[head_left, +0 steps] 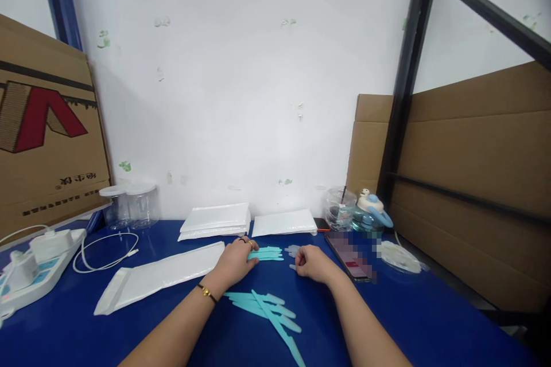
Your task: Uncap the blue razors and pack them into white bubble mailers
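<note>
My left hand (236, 258) is closed over the left ends of several turquoise eyebrow razors (271, 253) lying side by side. Just right of their tips, my right hand (310, 264) has its fingers pinched together on a small translucent blade cap (293, 267). More translucent caps (293, 249) lie by its fingertips. Nearer to me, a loose fan of turquoise eyebrow razors with translucent caps (271, 315) rests on the blue table between my forearms, one crossing over the others. A long white padded envelope (159, 275) lies left of my left hand.
White padded envelopes (215, 221) are stacked along the wall, with another envelope (284, 222) beside them. On the right are a phone (350, 258), a plastic cup (340, 209), a bottle (371, 212) and a tape roll (400, 257). A power strip (55, 264), cable (107, 252) and jars (142, 206) stand left.
</note>
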Demonstrator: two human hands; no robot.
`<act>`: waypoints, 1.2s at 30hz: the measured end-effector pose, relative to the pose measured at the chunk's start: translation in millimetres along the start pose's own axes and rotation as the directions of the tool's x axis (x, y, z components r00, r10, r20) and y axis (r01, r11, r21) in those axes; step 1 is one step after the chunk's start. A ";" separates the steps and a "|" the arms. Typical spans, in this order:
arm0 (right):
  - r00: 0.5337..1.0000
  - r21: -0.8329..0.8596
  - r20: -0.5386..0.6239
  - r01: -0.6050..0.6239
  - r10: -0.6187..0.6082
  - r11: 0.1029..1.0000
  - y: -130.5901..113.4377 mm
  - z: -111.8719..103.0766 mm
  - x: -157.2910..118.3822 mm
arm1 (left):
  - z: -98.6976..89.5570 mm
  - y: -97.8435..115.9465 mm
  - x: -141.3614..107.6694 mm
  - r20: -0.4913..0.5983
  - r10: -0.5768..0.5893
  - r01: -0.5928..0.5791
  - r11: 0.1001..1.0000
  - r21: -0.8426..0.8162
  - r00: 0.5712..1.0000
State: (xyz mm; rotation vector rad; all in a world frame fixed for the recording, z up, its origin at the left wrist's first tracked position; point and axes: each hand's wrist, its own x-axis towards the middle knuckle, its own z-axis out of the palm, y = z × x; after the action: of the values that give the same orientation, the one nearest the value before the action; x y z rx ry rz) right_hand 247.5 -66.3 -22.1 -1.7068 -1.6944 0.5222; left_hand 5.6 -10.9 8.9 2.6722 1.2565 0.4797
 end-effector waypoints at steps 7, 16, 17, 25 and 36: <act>0.997 0.030 0.078 -0.018 0.016 0.999 -6.4 -2.4 0.6 | 8.9 -12.1 13.3 0.051 -0.068 0.063 0.994 0.086 0.996; 0.993 0.124 0.067 0.083 -0.092 0.989 -16.3 -2.2 1.9 | 2.2 -14.1 5.3 -0.013 -0.027 0.027 1.000 -0.013 1.000; 0.992 0.128 0.064 0.096 -0.105 0.987 -16.2 -1.3 2.4 | 2.5 -15.2 5.2 -0.015 -0.028 0.027 0.999 -0.029 1.000; 0.986 0.106 0.044 0.157 -0.162 0.982 -12.0 5.1 6.0 | 4.8 -16.6 6.1 -0.021 -0.008 0.006 0.996 -0.085 1.000; 0.963 0.071 0.188 0.182 -0.192 0.981 -20.5 5.4 -1.1 | 8.8 -7.4 -0.3 0.106 0.129 -0.112 0.982 -0.150 0.986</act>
State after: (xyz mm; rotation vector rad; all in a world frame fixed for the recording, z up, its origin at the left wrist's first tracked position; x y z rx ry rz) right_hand 229.0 -67.7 -11.8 -1.4778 -1.9387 0.6559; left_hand 3.2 -6.3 -1.5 2.6229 0.9938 0.4076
